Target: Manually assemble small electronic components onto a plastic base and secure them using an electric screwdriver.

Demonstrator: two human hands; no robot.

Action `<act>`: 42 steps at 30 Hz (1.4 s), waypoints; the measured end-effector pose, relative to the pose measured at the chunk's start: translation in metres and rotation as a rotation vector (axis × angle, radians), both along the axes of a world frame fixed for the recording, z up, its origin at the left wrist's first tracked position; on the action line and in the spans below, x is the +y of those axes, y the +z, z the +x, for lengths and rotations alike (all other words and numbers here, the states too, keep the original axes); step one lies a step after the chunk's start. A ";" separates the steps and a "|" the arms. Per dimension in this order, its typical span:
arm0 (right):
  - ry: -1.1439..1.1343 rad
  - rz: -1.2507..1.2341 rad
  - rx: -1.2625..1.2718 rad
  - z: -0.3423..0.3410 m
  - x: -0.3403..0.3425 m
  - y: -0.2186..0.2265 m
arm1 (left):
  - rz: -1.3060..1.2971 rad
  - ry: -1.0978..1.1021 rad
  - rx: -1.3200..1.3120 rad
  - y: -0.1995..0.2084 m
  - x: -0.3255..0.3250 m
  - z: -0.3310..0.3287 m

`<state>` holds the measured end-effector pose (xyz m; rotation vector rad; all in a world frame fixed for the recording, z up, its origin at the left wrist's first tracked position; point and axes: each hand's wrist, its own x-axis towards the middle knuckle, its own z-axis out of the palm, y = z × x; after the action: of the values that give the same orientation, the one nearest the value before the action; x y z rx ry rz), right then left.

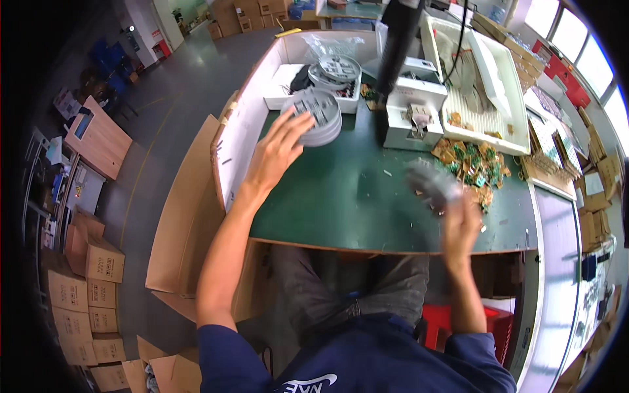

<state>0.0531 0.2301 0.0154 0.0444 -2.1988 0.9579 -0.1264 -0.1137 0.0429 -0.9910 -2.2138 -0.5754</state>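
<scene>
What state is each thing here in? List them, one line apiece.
Left hand: open, fingers spread, touching the stack of grey discs.
Stack of grey discs: piled on the green bench top, upright.
Right hand: raised, motion-blurred, shut on a grey disc.
Grey disc: lifted off the bench top, blurred.
White tray: holds more grey discs.
Small circuit boards: loose heap.
Green bench top: partly bare.

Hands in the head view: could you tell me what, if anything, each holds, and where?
The right hand grips a blurred grey part by its near edge. The left hand holds nothing; its fingertips reach the grey disc stack.
</scene>
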 end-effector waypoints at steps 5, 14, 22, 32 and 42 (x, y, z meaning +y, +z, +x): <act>-0.379 -0.639 0.141 0.046 0.218 0.006 | -0.179 -0.154 -0.231 -0.021 -0.017 0.044; -1.073 -0.551 -0.223 0.235 0.502 -0.058 | 0.263 -0.043 -0.558 -0.011 -0.014 0.059; -1.519 0.216 -0.834 0.232 0.463 -0.065 | 0.064 0.285 -0.429 -0.003 0.033 0.060; -0.136 -0.025 -0.367 0.060 0.141 0.068 | -0.053 -0.152 -0.720 0.004 0.000 0.020; 0.237 0.750 -0.134 -0.060 0.033 0.011 | -0.211 0.377 -0.637 0.025 0.046 0.052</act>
<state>-0.0070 0.2629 0.0267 0.6134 -2.5999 0.2034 -0.0744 -0.0682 0.0677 -0.4895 -2.9835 -0.5369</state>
